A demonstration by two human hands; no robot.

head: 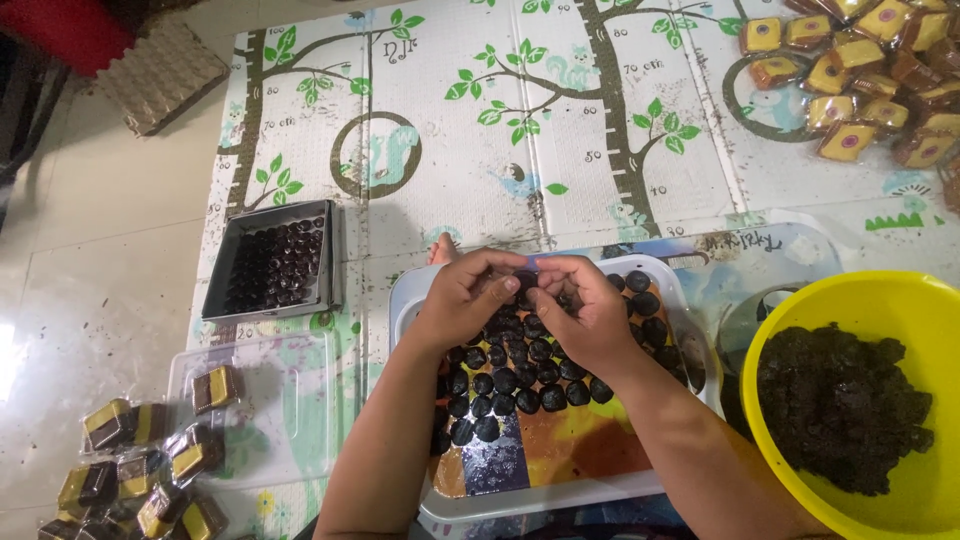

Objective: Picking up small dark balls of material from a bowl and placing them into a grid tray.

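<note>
Left hand (462,295): over the far end of the tray (560,495), fingers (497,290) curled in and pinched, tips meeting those of the other hand. A small dark lump seems to sit between them; mostly hidden.

Right hand (585,310): mirror position, fingers closed toward the same spot, touching the left hand's tips.

Balls (510,380): small, dark, glossy, laid in close rows on the tray's picture-printed bottom, many touching. The near end of the tray is bare.

Bowl (930,300): yellow, just right of the tray, holding a mound of dark paste (835,405).

Tin (272,262): grey, square, left of the tray, filled with more dark balls.

Lid (265,400): clear plastic, near the tin, one wrapped sweet on it.

Wrapped sweets (150,470): brown-and-yellow squares, heaped at lower left; a second heap (870,70) at upper right.

Mat (560,120): tree-printed play mat on the floor, under everything.

Risks, as judged:
- Forearms hang low over the rows; a dip could flatten or roll finished balls.
- Balls packed touching may stick together.
- The piece between the fingertips, if squeezed unevenly, could smear or drop onto the rows.
- The right elbow passes close to the bowl and could nudge it.
</note>
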